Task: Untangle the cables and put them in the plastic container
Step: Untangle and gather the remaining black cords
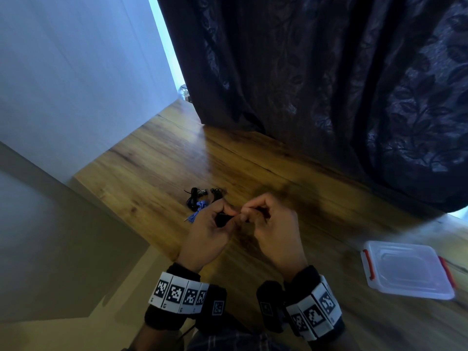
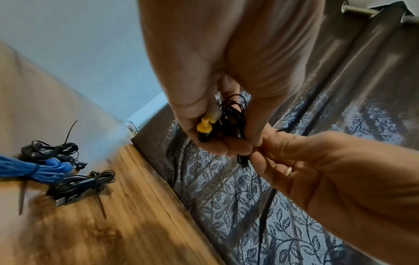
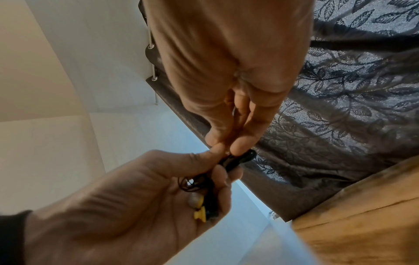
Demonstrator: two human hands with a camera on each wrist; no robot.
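A small tangled bundle of thin black cable with a yellow plug point(image 2: 226, 118) is gripped in the left hand point(image 1: 211, 233) above the wooden table point(image 1: 157, 160) while its loose end is pinched by the right hand point(image 1: 272, 228); untangling is judged under way; next, the end must be drawn free, then carried to the clear lidded plastic container with red clips point(image 1: 407, 269).

Glossy wood-grain table point(image 1: 157, 158), translucent smooth plastic container point(image 1: 407, 271), matt leaf-patterned cloth curtain point(image 1: 329, 72), blue braided cable point(image 2: 34, 170), shiny metal curtain rod point(image 2: 362, 9)
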